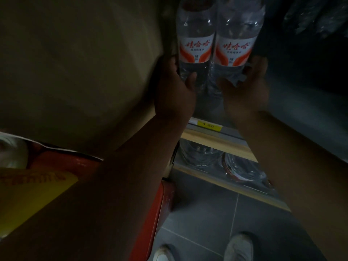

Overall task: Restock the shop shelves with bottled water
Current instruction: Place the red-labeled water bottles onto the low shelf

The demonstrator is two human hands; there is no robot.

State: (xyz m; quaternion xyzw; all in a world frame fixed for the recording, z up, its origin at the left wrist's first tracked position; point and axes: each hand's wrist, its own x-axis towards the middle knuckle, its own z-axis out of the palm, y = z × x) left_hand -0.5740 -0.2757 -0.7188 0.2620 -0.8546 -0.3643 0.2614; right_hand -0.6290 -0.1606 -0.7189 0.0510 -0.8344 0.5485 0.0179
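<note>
Left hand (175, 91) grips left bottle (195, 48) | right hand (246, 89) grips right bottle (235, 48) | tops cropped

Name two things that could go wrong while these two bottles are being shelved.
The left hand grips one clear plastic red-and-white-labelled water bottle and the right hand its twin, both low down: top-heavy, either might tip. The scene is dim, so the wooden shelf edge could be misjudged.

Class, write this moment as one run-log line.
step: restocking | left hand: grips left clear plastic white-and-orange-labelled water bottle | right hand: grips matching right bottle | bottles: side by side
</note>
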